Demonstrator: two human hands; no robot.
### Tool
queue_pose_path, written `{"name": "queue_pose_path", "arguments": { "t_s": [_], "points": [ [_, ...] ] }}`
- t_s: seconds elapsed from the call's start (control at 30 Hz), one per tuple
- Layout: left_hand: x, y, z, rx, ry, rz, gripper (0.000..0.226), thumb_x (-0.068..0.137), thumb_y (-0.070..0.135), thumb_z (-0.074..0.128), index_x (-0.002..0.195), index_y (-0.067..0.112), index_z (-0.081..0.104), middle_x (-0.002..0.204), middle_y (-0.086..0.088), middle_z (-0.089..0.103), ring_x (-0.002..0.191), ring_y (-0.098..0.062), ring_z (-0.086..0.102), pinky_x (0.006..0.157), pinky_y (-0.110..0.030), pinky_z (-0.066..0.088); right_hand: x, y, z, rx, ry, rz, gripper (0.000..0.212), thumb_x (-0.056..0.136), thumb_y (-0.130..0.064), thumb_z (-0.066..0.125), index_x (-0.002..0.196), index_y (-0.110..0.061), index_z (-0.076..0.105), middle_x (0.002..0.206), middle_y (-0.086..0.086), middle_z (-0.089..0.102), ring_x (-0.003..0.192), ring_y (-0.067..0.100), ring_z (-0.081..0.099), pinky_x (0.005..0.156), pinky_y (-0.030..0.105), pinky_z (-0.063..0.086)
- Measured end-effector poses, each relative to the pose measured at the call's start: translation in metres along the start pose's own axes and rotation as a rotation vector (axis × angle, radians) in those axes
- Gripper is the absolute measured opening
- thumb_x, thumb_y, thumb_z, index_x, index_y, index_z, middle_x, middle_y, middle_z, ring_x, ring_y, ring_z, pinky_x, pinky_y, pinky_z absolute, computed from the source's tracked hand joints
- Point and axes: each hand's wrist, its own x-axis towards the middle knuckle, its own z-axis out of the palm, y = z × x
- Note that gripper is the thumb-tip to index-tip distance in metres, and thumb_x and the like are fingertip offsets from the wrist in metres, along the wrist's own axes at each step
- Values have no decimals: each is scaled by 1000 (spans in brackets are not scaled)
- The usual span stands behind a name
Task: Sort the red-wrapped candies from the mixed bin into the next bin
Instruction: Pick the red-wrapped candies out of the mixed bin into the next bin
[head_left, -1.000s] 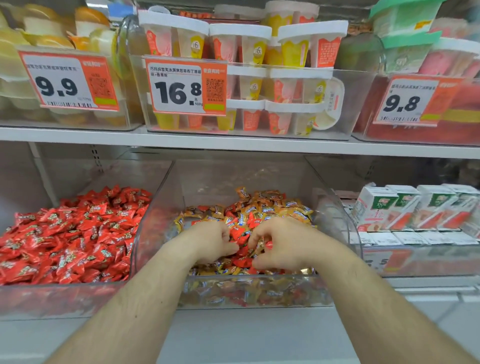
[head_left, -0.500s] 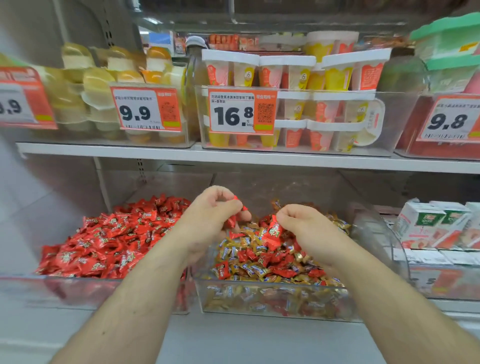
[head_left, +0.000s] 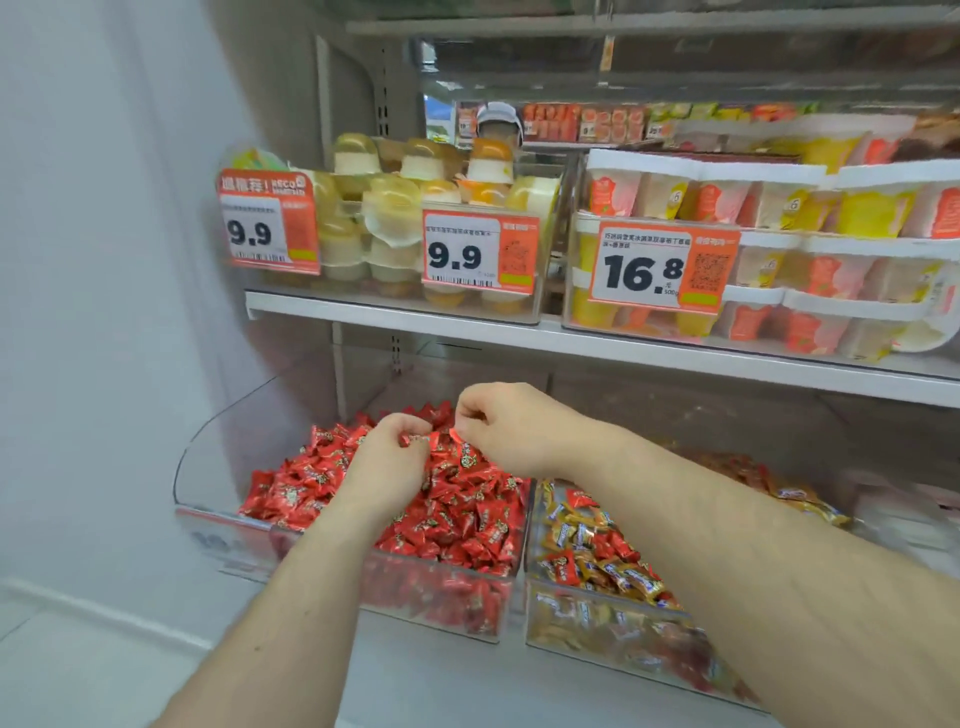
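- While both hands hang over the clear plastic bin of red-wrapped candies (head_left: 363, 525), the drop-off step of the sort appears to be in hand.
- The left hand (head_left: 387, 467) is seen low above the red heap, its fingers (head_left: 410, 434) curled in and pinching a small red-wrapped candy (head_left: 415, 440) at their tips.
- The right hand (head_left: 506, 423) is held just beside it, a little higher, with fingers (head_left: 470, 415) curled; a sliver of red wrapper shows at their underside, so a candy is judged to be gripped there, though most of it is hidden.
- The clear plastic mixed bin of gold, orange and red candies (head_left: 597, 561) stands directly to the right of the red bin, their walls touching or nearly so; several red-wrapped pieces are still visible among the gold ones, so the sort is judged unfinished.
- The next move calls for the fingers of both hands to be loosened over the red heap so the held candies fall inside the bin walls, not over the front lip.
- After that, both hands would need to be carried back to the mixed bin, where only red wrappers should be picked out from between the gold ones.
- On the white metal shelf (head_left: 519, 345) above, clear tubs of jelly cups (head_left: 727, 260) with orange price tags (head_left: 478, 249) are stacked, untouched by either arm.
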Motion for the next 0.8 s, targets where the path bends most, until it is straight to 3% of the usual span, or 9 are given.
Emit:
{"name": "queue_pose_path", "arguments": {
  "t_s": [0.03, 0.1, 0.2, 0.3, 0.37, 0.5, 0.67, 0.73, 0.8],
  "points": [
    [1, -5, 0, 53, -18, 26, 22, 94, 8, 50, 106, 23, 60, 86, 3, 65, 53, 2, 53, 49, -16, 41, 5, 1, 5, -25, -24, 7, 23, 101, -26, 46, 82, -19, 57, 83, -4, 59, 81, 20, 57, 72, 34, 48],
    [3, -16, -2, 125, -60, 59, 29, 90, 5, 54, 109, 24, 64, 105, 4, 67, 89, -5, 63, 80, -23, 51, 13, 2, 15, -73, -70, 20, 26, 99, -29, 46, 74, -25, 52, 80, -5, 58, 82, 24, 58, 75, 37, 49],
    [3, -20, -6, 134, -77, 70, 38, 86, -1, 54, 115, 21, 67, 115, 6, 66, 112, -10, 59, 101, -26, 43, 14, 1, 23, -131, -169, 8, 25, 99, -28, 47, 76, -31, 57, 87, -10, 61, 92, 21, 58, 84, 35, 48],
    [1, -10, -6, 101, -27, 119, 37, 86, -4, 54, 111, 19, 66, 110, 8, 65, 110, -10, 59, 96, -20, 40, 6, 5, 19, -98, -133, 34, 26, 99, -26, 48, 105, -38, 70, 121, -12, 66, 115, 16, 56, 103, 36, 42],
    [-4, 3, -1, 87, -1, 184, 34, 86, -4, 54, 105, 22, 66, 102, 12, 65, 104, -7, 60, 91, -15, 39, -5, 12, 11, -9, 16, 71, 29, 96, -22, 49, 105, -37, 73, 120, -11, 67, 115, 16, 59, 102, 33, 44],
    [-25, 43, 22, 68, 19, 337, 32, 86, -2, 54, 97, 25, 67, 90, 19, 64, 84, 9, 57, 72, 2, 36, -42, 39, -13, 153, 298, 161, 29, 93, -11, 50, 94, -27, 75, 80, -13, 65, 72, 3, 58, 63, 10, 41],
    [-58, 82, 73, 139, -85, 506, 27, 84, 5, 56, 91, 28, 69, 86, 18, 62, 75, 5, 55, 72, -8, 41, -93, 90, -32, 245, 420, 316, 28, 90, -10, 55, 81, -32, 71, 78, -16, 67, 70, -1, 58, 61, 16, 41],
    [-67, 87, 95, 231, -185, 502, 25, 84, 9, 55, 92, 28, 69, 90, 14, 65, 84, -6, 59, 80, -23, 48, -111, 111, -34, 172, 377, 416, 29, 86, -9, 57, 75, -32, 69, 81, -13, 69, 72, 4, 62, 64, 20, 44],
    [-67, 84, 113, 405, -333, 436, 27, 87, 11, 53, 97, 31, 68, 101, 9, 68, 90, -13, 59, 79, -25, 48, -124, 126, -28, 17, 257, 499, 27, 82, -9, 56, 80, -30, 72, 88, -8, 71, 79, 11, 65, 70, 23, 51]
  ]
}}
